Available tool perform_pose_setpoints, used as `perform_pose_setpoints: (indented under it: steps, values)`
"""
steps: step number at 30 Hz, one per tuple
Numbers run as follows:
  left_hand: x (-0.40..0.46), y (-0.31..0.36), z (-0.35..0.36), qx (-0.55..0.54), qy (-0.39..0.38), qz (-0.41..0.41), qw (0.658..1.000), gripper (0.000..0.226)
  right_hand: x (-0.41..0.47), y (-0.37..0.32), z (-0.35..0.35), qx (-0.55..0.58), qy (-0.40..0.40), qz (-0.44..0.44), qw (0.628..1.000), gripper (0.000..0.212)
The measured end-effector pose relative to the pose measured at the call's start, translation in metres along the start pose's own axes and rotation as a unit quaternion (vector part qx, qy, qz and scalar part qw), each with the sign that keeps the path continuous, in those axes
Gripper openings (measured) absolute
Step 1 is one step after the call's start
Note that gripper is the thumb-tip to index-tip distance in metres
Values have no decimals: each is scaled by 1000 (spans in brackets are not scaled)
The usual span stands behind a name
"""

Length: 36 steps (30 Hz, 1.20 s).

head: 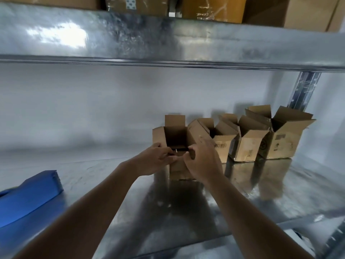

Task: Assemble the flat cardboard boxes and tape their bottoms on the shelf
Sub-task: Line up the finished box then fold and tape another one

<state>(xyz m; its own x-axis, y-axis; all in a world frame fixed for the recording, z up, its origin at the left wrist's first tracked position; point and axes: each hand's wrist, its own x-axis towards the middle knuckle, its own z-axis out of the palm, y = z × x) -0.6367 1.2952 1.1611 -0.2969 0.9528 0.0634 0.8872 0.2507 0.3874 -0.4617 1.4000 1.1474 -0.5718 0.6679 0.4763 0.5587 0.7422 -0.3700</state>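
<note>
A small brown cardboard box point(176, 136) stands on the metal shelf point(186, 202) with its top flaps up. My left hand point(155, 159) grips the near edge of this box from the left. Curled fingers of my right hand point(202, 159) hold the same near edge from the right, and a dark object shows under them; what it is I cannot tell. Three more assembled boxes stand in a row to the right: one point(221, 143), a second point(248, 144) and a third point(281, 141), all with open top flaps.
A blue plastic bin point(28, 199) lies at the left front of the shelf. The upper shelf board point(168, 40) hangs overhead with large cartons on it. A steel upright point(304, 90) stands at the back right. A white wall closes the back.
</note>
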Motion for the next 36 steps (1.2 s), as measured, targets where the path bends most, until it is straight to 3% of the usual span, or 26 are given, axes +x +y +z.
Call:
perform_pose_setpoints:
  steps: [8,18,26,31,36]
  values:
    - [-9,9,-4,63,44,-8,997,81,-4,3,-6,-115,23,-3,993,48]
    - [-12,20,-8,118,36,-19,992,63,1,9,-11,-111,-40,-13,993,53]
    - [-21,29,-25,163,45,-28,985,45,6,-4,-36,-104,-49,-20,993,45]
    - [-44,34,-42,179,57,-7,982,66,6,-21,-54,-85,-41,-47,994,38]
    - [-73,34,-54,193,92,6,977,57,-9,-51,-70,-54,-37,-83,994,41]
